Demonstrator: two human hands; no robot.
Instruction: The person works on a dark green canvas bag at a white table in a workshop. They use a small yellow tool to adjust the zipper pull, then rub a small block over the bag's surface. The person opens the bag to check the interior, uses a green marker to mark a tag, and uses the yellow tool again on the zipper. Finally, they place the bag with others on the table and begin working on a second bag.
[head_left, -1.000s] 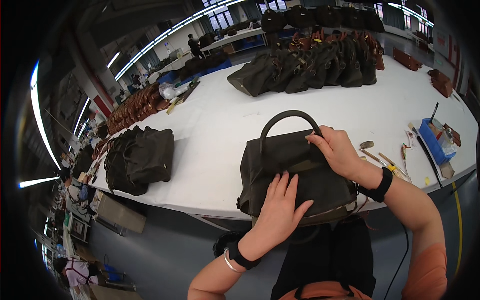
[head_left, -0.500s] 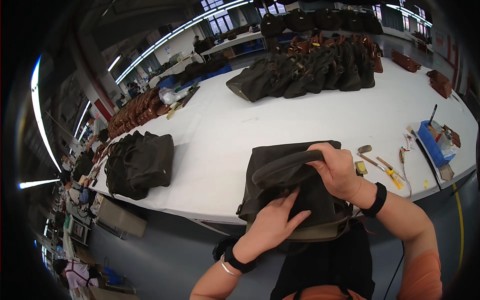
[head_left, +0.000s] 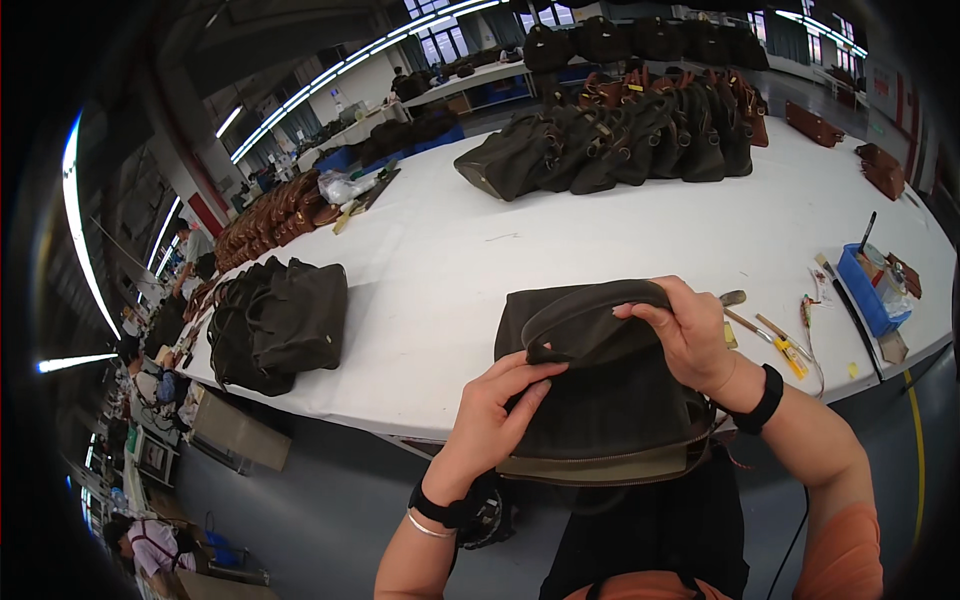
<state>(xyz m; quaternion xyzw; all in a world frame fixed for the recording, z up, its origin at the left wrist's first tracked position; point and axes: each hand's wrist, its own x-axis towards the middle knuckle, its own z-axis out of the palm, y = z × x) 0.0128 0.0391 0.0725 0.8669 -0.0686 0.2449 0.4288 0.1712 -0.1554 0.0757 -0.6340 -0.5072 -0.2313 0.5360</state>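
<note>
A dark olive-brown handbag lies at the near edge of the white table, its zipped edge toward me. Its thick curved handle is raised above the body. My right hand grips the handle's right end between thumb and fingers. At the handle's left end, my left hand is closed on it, thumb and fingertips pinching near its base. The bag's far side is partly hidden by the handle and my right hand.
Dark handbags sit to the left, with a row of more dark bags at the back. On the right are a blue bin, a yellow-handled cutter and other hand tools. Brown leather pieces are stacked at the far left.
My left hand has moved up and left from the bag's front panel to the handle's left end. My right hand has shifted slightly right, still holding the handle.
</note>
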